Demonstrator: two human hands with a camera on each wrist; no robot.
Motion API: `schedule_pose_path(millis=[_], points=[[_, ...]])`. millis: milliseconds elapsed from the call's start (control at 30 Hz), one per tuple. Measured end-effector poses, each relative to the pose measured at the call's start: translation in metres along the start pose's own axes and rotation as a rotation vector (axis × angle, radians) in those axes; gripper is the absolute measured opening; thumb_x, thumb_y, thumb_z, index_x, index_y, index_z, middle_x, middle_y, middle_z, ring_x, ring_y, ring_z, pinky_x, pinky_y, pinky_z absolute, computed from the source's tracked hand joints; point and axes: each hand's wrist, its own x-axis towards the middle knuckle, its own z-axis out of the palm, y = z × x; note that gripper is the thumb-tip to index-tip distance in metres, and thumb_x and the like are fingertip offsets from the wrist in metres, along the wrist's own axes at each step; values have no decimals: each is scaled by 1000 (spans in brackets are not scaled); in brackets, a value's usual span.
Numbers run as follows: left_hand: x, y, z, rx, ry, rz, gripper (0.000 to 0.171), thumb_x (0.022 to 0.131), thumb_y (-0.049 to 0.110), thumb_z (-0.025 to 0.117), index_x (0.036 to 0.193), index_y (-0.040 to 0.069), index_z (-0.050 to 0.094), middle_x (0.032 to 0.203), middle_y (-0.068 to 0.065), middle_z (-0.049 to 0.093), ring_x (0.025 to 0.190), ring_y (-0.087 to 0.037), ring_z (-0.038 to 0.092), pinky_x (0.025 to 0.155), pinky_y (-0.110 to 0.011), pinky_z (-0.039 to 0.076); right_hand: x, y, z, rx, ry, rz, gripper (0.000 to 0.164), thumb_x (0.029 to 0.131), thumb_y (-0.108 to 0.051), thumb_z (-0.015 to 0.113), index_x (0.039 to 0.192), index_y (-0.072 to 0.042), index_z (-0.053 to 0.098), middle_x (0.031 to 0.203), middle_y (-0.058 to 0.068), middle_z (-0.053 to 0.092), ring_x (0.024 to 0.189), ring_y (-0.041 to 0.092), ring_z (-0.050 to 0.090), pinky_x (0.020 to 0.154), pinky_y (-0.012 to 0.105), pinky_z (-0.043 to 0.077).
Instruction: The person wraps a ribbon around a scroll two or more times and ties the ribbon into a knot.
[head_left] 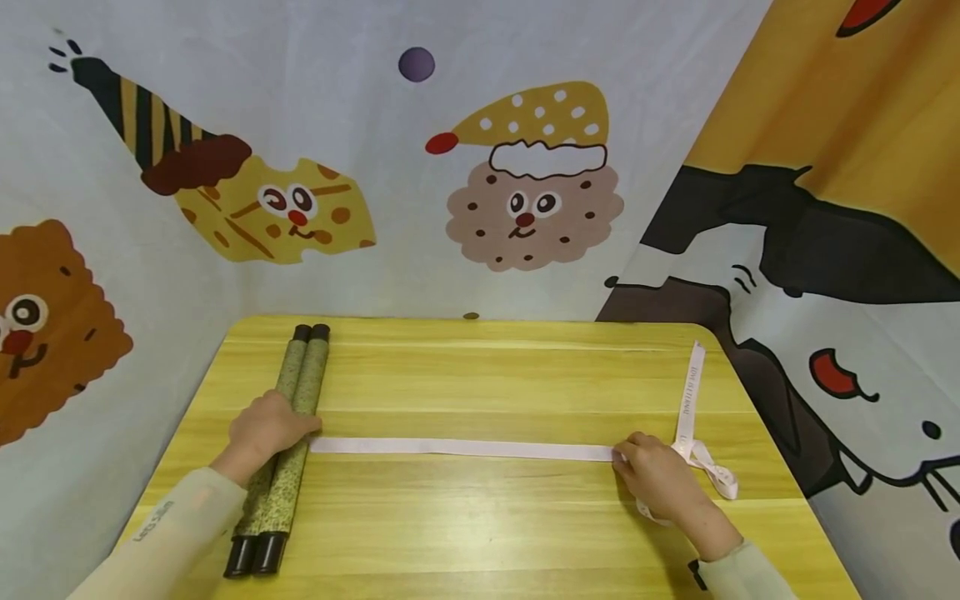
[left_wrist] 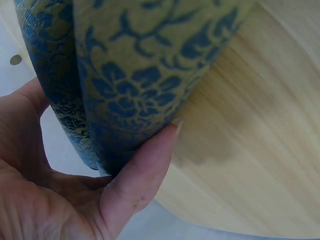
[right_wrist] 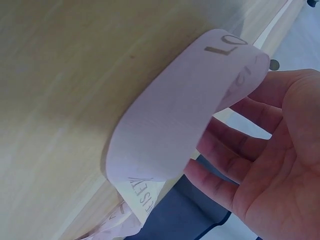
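Observation:
On the left of the table two brocade-covered rolls with black end caps, looking like hanging scrolls (head_left: 288, 483), lie side by side. My left hand (head_left: 268, 427) grips them around the middle. Up close in the left wrist view, the thumb (left_wrist: 150, 165) lies along one flower-patterned roll (left_wrist: 132, 90). A pale pink ribbon (head_left: 465, 448) stretches straight from the rolls across to my right hand (head_left: 660, 479), which pinches it. In the right wrist view the printed ribbon (right_wrist: 160, 115) loops over beside the curled fingers (right_wrist: 230, 150). Its loose end stretches toward the table's back right.
The yellow wood-grain table (head_left: 480, 525) has rounded back corners. Behind it hangs a cloth (head_left: 390, 292) with cartoon prints. A small dark object (head_left: 697, 575) shows beside the right sleeve at the front.

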Motion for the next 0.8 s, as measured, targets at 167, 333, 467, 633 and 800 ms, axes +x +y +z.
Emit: schedule_pose_path(millis=[167,333,467,633,800], points=[[-2,-2,-5,-19,-4,9,45,78,49,65,52,19,45,47,4,35,42,-14,35,36,-26,29,0,0,1,1,3,0,12,84,-15,68,92,-7,72,84,2,63,72,14,56,57,31,52],[-8,2,-12,-34,7,14,46,77,52,65,53,19,44,46,5,34,41,-13,33,35,-25,28,-1,-1,0,-1,3,-2,12,82,-15,69,92,-7,71,84,2,62,72,13,56,57,30,52],[-17,15,-19,-41,20,39,49,78,57,63,56,17,44,48,4,36,42,-14,35,35,-26,29,-2,-3,-2,-1,8,-4,14,79,-14,73,91,-7,71,83,2,62,71,13,55,56,30,52],[-29,42,-19,-66,20,88,57,78,59,62,81,2,57,55,-1,42,43,-15,38,35,-27,31,-1,-7,-3,14,-5,14,15,79,-15,73,92,-6,71,85,3,63,73,15,56,59,31,52],[-35,68,-7,-89,10,133,102,75,58,66,131,-20,33,70,-10,55,47,-18,45,35,-29,38,0,-12,-1,31,14,21,17,79,-15,73,93,-6,71,87,4,63,74,16,55,59,33,52]])
